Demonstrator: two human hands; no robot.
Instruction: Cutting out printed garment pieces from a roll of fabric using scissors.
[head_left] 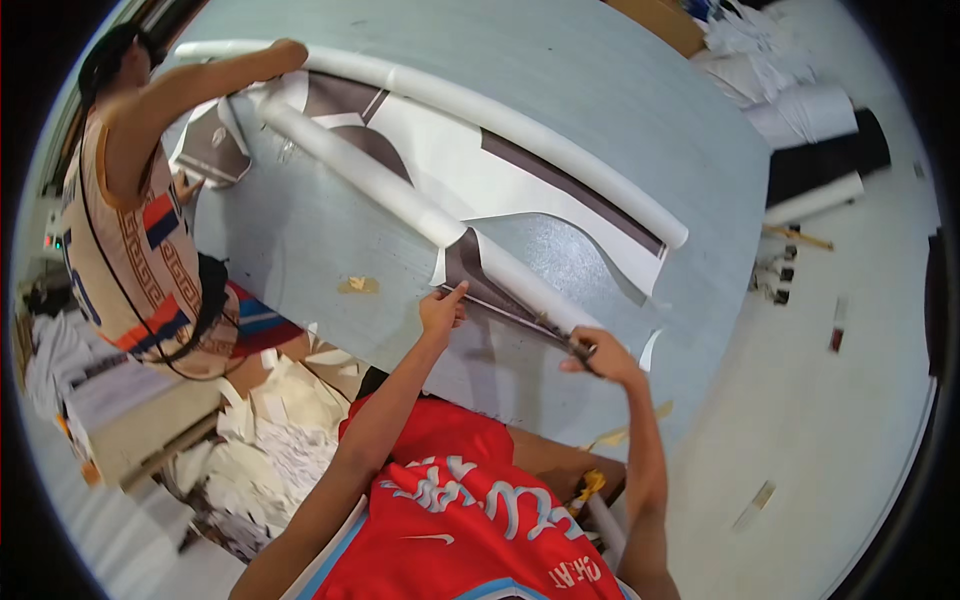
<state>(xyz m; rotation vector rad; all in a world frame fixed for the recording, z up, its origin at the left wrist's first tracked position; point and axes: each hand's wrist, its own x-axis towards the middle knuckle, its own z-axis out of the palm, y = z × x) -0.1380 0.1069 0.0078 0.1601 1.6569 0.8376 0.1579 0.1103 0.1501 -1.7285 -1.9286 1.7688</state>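
My left hand point(442, 312) pinches the near edge of a sheet with a dark brown printed area point(466, 264) and a white border. Dark-handled scissors point(562, 336) are gripped in my right hand point(605, 356), at the right end of that sheet's near edge. Their blades point leftward along the edge; whether they are parted is hard to make out. Just beyond both hands, a long white roll point(365, 178) slants across the table. More brown and white printed sheet point(440, 150) lies behind it, with a curved cut edge, reaching a second white roll point(560, 135).
A co-worker point(150, 230) leans over the left side of the pale blue table point(560, 45), one arm on the far roll. Pale scraps point(290, 400) are heaped below the near left edge. White rolls point(800, 115) and a black one point(850, 145) lie at the right.
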